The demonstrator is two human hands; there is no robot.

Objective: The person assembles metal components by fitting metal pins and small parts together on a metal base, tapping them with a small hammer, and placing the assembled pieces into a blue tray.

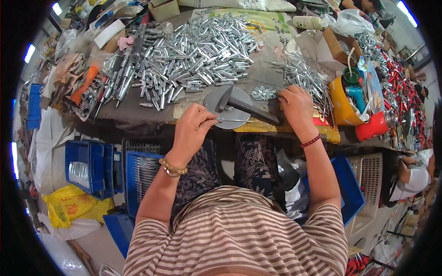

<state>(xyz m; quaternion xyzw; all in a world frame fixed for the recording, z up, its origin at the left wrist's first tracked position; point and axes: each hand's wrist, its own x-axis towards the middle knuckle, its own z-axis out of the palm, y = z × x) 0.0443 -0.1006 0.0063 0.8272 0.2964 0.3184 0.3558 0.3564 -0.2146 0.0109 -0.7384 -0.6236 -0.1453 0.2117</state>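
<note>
left hand point(191, 129) pinches slim metal rod point(232, 120) over round steel plate point(241, 96); right hand point(297, 106) at small-fittings pile point(263, 93), grip unclear. rod seems unfinished; binned rods point(143, 172) perhaps done, metal-sleeve heap point(202, 51) likely left.

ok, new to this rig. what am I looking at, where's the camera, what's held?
No machine here: these are a person's two bare hands. The single picture comes from the left of two wide fisheye cameras worn on the head, looking down, so straight edges bend toward its rim. Picture left is the person's left.

On the bench lie a big heap of short silver tubes, a bundle of thin metal rods and a small pile of metal bits. A hammer lies with its head on a round grey disc.

The left hand pinches a slim metal piece over the disc. The right hand is beside the small pile; whether its grip holds anything, I can't tell.
</note>
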